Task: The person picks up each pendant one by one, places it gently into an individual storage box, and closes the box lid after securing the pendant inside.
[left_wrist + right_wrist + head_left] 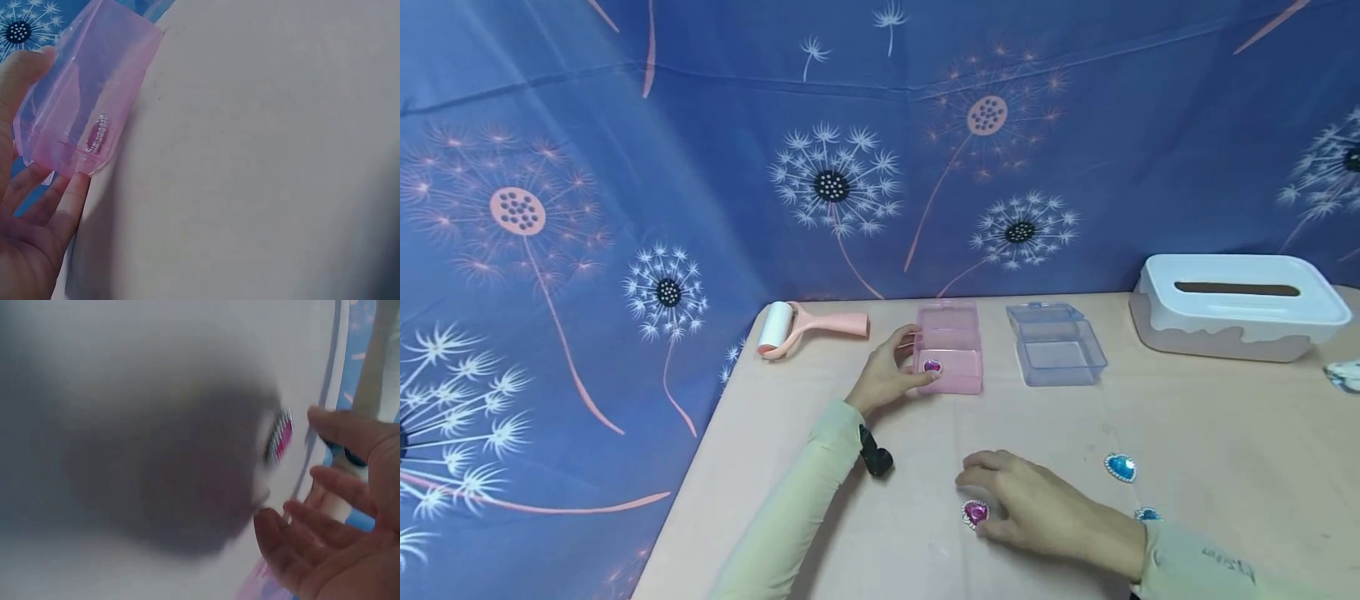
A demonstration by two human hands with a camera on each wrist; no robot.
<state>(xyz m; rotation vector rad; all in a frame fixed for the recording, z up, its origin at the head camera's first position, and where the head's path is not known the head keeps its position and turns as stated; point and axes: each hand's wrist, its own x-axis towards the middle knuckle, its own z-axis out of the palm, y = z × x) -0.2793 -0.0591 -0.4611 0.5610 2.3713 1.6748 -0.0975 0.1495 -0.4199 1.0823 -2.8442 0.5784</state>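
My left hand (889, 375) grips the near left side of a pink see-through plastic box (967, 381) with its lid raised. In the box lies a pink heart-shaped gem (932, 366) with a silvery beaded rim; the left wrist view shows this gem (97, 136) through the box's wall. Over the table, my right hand (1045, 508) spreads its thumb and fingers about another pink heart gem (976, 513). In the right wrist view, that gem (282, 437) sits between thumb and fingers, with gaps on both sides.
A clear bluish lidded box (1060, 362) stands open right of the pink one. Blue heart gems (1121, 467) lie near my right wrist, one partly hidden by the sleeve. A pink-handled lint roller (831, 323) lies back left; a white tissue box (1232, 312) stands back right.
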